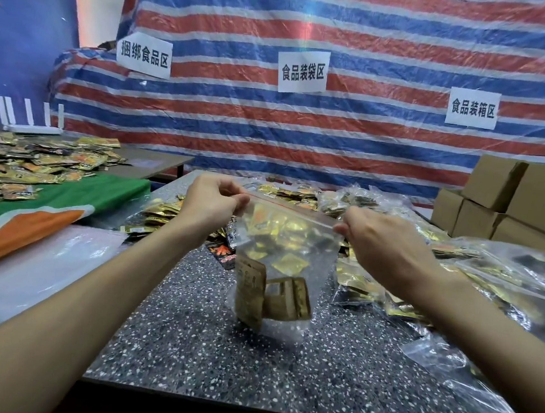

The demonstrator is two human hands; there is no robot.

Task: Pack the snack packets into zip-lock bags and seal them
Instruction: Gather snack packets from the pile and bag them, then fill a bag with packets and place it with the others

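Up above the middle of the speckled tabletop, a clear zip-lock bag hangs between two hands; the left hand pinches the top left corner of its mouth with curled fingers, and the right hand pinches the top right corner likewise, so the red-lined zip strip runs taut from one to the other; whether that strip is pressed closed along its length cannot be told. Inside the bag, a few gold snack packets lie gathered at the bottom, its lower edge just over the tabletop. Behind the bag, toward the far edge, loose gold packets lie heaped; along the right edge lie filled bags, and nearer the front right corner lie flat clear bags. Cardboard boxes stand stacked past the far right corner. To the left, a second table carries more scattered packets, a green and orange cloth and, at its far edge, a white router. A red, white and blue striped tarp hangs behind, with three paper signs fixed to it.
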